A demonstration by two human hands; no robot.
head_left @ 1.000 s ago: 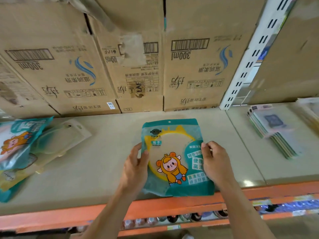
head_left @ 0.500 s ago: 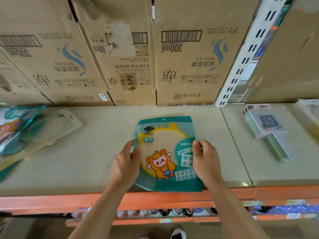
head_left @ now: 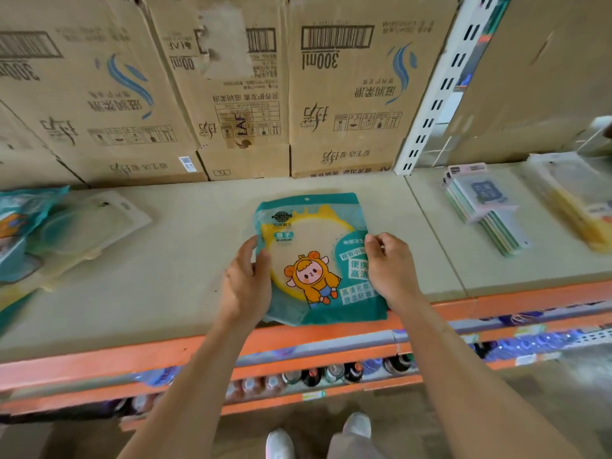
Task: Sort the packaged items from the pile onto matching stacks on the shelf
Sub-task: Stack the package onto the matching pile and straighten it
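Newly in shot at the bottom edge: pale shoes [head_left: 280, 443], cropped by the frame. Evidence of a view pulled back and tipped lower than a second ago, not of any move on the shelf [head_left: 185, 260].

Above the orange front beam [head_left: 165, 352], little altered. Mirror packet [head_left: 314, 256] lying face up at the shelf's front, lower edge overhanging the beam, in much the same spot as one second back. Held at its left edge by the left hand [head_left: 246, 286], thumb on the printed face. Pinched at its right edge by the curled fingers of the right hand [head_left: 390, 270]. Neither grip let go in that second.

Judged from that: placing not yet finished, probably a last squaring-up before release, with the pile [head_left: 29, 233] of similar teal packets at far left yet to be sorted.

Hard to make out, nearest first:
- Bottles [head_left: 318, 376] on the lower tier, blurred and half masked by the beam.
- Left fingers, partly tucked under the packet's edge.
- A darker teal corner below that hand: second packet underneath or mere fold, impossible to tell.
- The pile, cropped by the left frame, count unknowable.
- Past the white upright [head_left: 440, 84], a fanned stack of flat cards [head_left: 486, 210], print too soft to read.
- Yellowish packets [head_left: 576, 207], cut off at far right.
- Behind everything, cardboard boxes [head_left: 347, 94], print inverted, tops out of shot.
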